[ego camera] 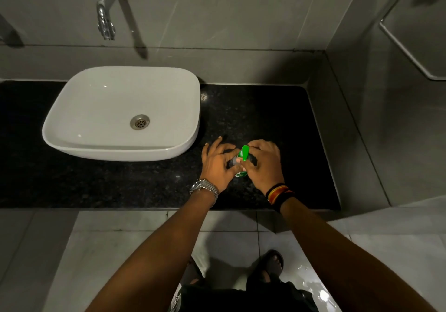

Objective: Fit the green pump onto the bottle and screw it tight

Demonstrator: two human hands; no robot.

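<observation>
A small bottle stands on the black granite counter, right of the sink, mostly hidden by both hands; only a bit of its green-and-white label shows. The green pump sits on top of the bottle, its nozzle pointing away from me. My left hand wraps the bottle's left side, thumb against the dark collar under the pump. My right hand closes around the pump and the bottle's right side. I cannot tell how far the pump is threaded on.
A white vessel sink sits on the counter to the left, a chrome tap on the wall above it. A tiled side wall bounds the counter on the right. The counter's front edge runs below my wrists.
</observation>
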